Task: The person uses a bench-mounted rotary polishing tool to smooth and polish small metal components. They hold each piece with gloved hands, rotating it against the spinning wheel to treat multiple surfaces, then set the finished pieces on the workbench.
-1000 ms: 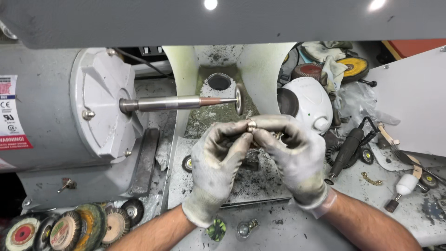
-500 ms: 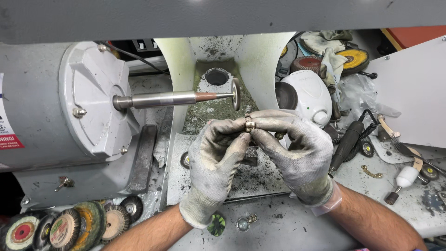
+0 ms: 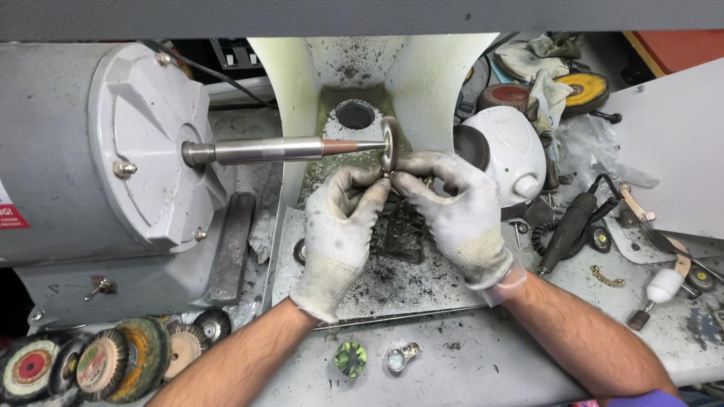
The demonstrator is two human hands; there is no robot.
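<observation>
1. Left hand (image 3: 341, 226): in a soiled grey knit glove, fingertips pinched narrow on a small metal piece (image 3: 390, 175), which is too small to identify.
2. Right hand (image 3: 452, 207): gloved alike, thumb and forefinger closed on the same piece from the other side; the two hands meet fingertip to fingertip.
3. Metal piece: held between both hands just under the lower edge of the small buffing wheel (image 3: 389, 143); whether it touches the wheel cannot be told.
4. Buffing wheel: a thin disc, seen nearly edge-on, mounted on the tip of the tapered spindle (image 3: 286, 150).
5. Spindle: runs level from the round end plate of the grey motor (image 3: 98, 151) at left, ending at the wheel.
6. Dust hood (image 3: 377, 75): pale, stained, arching behind the wheel, with a round hole in its back wall.
7. Tray (image 3: 422, 279): a grimy metal sheet beneath the hands, strewn with dark grit.
8. Bench (image 3: 483, 369): grey and dirty. Near its front edge lie a green disc (image 3: 351, 359) and, just beside it, a small loupe (image 3: 400, 356).
9. Spare wheels (image 3: 113, 362): a row of worn buffs at lower left, below the motor.
10. White unit (image 3: 509, 154): a rounded casing right of the hood; a black handpiece (image 3: 567, 226) with a coiled cord lies near it.
</observation>
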